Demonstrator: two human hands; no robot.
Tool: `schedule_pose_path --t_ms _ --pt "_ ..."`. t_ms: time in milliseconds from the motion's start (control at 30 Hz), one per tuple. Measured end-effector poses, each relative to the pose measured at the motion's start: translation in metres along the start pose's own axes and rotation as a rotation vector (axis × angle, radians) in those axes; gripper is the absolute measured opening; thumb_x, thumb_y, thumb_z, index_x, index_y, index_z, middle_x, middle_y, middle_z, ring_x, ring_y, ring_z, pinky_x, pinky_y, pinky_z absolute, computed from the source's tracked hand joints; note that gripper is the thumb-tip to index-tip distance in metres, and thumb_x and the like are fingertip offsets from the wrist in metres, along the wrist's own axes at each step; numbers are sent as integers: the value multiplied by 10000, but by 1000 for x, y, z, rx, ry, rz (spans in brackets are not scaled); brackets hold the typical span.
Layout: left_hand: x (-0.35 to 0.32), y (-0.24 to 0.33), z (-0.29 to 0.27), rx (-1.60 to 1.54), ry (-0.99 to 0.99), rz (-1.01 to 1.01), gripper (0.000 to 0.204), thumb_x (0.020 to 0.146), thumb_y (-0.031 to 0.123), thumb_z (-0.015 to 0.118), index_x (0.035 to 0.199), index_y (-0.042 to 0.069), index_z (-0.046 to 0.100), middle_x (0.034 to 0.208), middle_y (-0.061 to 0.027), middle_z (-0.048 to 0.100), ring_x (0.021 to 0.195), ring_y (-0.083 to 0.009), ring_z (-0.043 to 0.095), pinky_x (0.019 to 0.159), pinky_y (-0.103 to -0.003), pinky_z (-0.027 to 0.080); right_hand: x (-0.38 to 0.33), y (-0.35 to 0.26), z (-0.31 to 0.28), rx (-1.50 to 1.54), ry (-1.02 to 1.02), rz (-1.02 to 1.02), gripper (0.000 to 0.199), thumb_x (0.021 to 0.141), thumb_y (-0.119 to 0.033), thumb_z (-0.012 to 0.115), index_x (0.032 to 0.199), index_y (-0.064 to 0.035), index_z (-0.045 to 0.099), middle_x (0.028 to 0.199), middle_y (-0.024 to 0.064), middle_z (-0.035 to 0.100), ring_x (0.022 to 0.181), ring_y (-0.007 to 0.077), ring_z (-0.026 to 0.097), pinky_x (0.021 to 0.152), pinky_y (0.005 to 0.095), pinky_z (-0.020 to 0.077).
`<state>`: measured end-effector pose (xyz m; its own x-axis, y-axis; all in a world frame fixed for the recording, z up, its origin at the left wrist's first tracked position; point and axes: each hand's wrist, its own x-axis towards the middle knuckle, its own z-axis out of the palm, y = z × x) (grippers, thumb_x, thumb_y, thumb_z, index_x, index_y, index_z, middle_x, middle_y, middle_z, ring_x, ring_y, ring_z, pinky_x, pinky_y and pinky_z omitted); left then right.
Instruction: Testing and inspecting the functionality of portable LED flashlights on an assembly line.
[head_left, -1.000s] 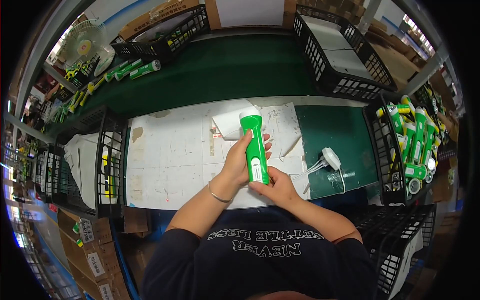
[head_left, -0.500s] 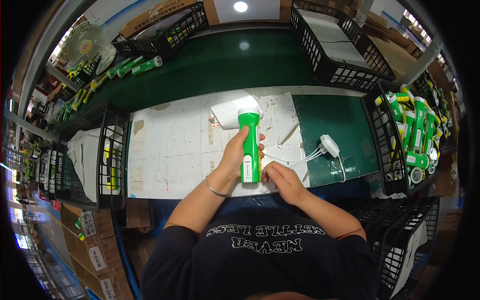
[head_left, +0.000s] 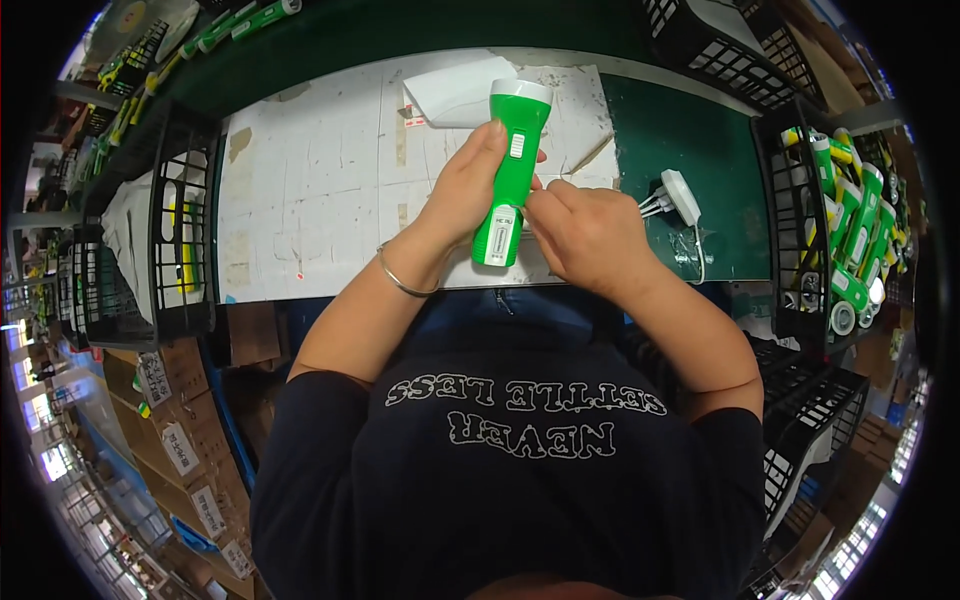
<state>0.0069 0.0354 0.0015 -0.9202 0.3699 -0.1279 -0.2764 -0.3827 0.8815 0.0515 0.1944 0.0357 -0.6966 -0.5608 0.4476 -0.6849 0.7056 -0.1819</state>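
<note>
A green flashlight (head_left: pixel 517 180) with a white head and a white slide switch is held over the white work surface (head_left: pixel 310 180), its head pointing away from me. My left hand (head_left: pixel 462 195) is wrapped round its body, thumb along the left side. My right hand (head_left: pixel 592 235) is closed in a pinch against the lower right side of the body; whatever is between its fingers is hidden. To the right lies a white power adapter (head_left: pixel 682 197), with thin white cables running toward my right hand. Beyond the flashlight lies a folded white sheet (head_left: pixel 455 92).
At the right stands a black crate (head_left: pixel 797 225) full of green and yellow flashlights (head_left: pixel 860 225). Another black crate (head_left: pixel 190 235) is at the left, holding pale sheets. A thin pointed tool (head_left: pixel 592 153) rests on the work surface. Several flashlights (head_left: pixel 235 28) lie at the far left.
The flashlight has turned so that its slide switch faces up, and it leans a little. My right hand has come up against its side. The whole view has shifted.
</note>
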Motion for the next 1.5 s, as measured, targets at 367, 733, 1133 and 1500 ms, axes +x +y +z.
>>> schedule_pose_path --t_ms 367,733,1133,1500 --pt "10 8 -14 -33 124 23 549 952 494 295 1122 14 499 926 -118 588 728 -169 580 631 -297 501 3 -15 1 347 10 234 240 739 -253 683 909 -121 576 680 19 595 534 234 581 458 333 442" --pt "5 2 -5 -118 21 6 353 902 250 535 1153 24 433 996 -103 562 799 -142 570 684 -266 496 23 0 22 679 108 465 312 760 -119 702 659 -44 417 558 23 411 509 92 360 467 257 335" --pt "-31 51 -6 1190 -169 270 500 790 178 612 1226 19 425 1069 -207 562 959 -350 569 805 -384 468 44 47 -18 853 -372 508 546 710 -223 737 1192 -115 504 743 -37 481 590 29 360 517 180 272" --pt "-67 100 -47 1424 -322 -68 426 720 176 640 1095 6 527 944 -177 620 858 -301 609 769 -348 480 32 57 -4 1181 -318 459 654 621 -159 798 1202 -136 501 859 -13 582 549 8 279 508 166 267"
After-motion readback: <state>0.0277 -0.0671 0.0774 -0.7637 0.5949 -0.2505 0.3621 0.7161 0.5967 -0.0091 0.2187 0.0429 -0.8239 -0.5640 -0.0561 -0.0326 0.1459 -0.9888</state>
